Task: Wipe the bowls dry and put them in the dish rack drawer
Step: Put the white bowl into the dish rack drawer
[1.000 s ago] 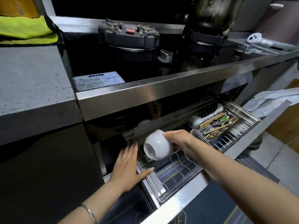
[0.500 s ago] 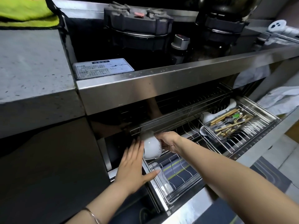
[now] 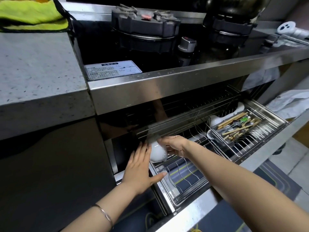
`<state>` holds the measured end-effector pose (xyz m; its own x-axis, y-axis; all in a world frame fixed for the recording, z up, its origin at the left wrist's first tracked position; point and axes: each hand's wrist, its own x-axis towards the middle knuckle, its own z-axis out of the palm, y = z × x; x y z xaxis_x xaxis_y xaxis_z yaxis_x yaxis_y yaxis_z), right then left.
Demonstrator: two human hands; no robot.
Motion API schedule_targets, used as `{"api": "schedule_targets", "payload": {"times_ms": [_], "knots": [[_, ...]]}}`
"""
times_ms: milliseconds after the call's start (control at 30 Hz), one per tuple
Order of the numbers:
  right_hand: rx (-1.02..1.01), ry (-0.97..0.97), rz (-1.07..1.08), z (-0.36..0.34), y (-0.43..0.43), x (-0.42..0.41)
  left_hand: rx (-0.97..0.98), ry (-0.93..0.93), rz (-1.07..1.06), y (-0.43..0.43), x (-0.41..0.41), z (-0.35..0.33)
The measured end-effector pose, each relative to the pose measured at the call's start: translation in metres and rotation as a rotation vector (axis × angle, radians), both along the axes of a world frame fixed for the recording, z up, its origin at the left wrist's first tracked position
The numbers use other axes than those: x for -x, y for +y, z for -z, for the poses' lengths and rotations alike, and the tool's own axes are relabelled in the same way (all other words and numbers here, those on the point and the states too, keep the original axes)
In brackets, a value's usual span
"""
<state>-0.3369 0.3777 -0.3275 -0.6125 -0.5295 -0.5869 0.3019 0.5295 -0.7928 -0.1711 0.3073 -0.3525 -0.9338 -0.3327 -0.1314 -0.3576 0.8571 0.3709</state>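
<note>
A small white bowl point(image 3: 157, 152) is tilted on its side at the back left corner of the pulled-out wire dish rack drawer point(image 3: 185, 185). My right hand point(image 3: 175, 145) grips the bowl from the right, fingers curled round its rim. My left hand point(image 3: 140, 168) lies flat with straight fingers against the drawer's left edge, its fingertips next to the bowl and the thumb on the rack's rim. Whether the bowl rests on the wires is hidden by the hands.
A steel cutlery tray point(image 3: 240, 126) with chopsticks and spoons sits in the drawer's right half, white dishes point(image 3: 215, 120) behind it. Above is a black hob point(image 3: 145, 39) with burners and a pot point(image 3: 234, 7). A green cloth point(image 3: 31, 15) lies on the grey counter point(image 3: 33, 69).
My right hand has carried the bowl down and back into the drawer's rear left corner. My left hand has stayed on the drawer's left edge. The view has moved closer.
</note>
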Motion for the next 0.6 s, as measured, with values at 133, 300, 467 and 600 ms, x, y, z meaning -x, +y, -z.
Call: {"api": "schedule_targets", "payload": {"times_ms": [133, 300, 467, 600], "knots": [[-0.06, 0.068, -0.09, -0.019, 0.014, -0.002, 0.009, -0.069, 0.027, 0.0, 0.001, -0.01], [0.069, 0.307, -0.022, -0.071, 0.047, -0.024, -0.097, -0.003, 0.015, 0.001, -0.002, -0.057], [0.323, 0.612, 0.062, -0.145, 0.077, -0.065, -0.128, 0.239, 0.032, 0.01, -0.014, -0.134], [0.363, 0.821, -0.002, -0.199, 0.079, -0.104, -0.05, 0.436, 0.082, 0.011, -0.046, -0.205]]}}
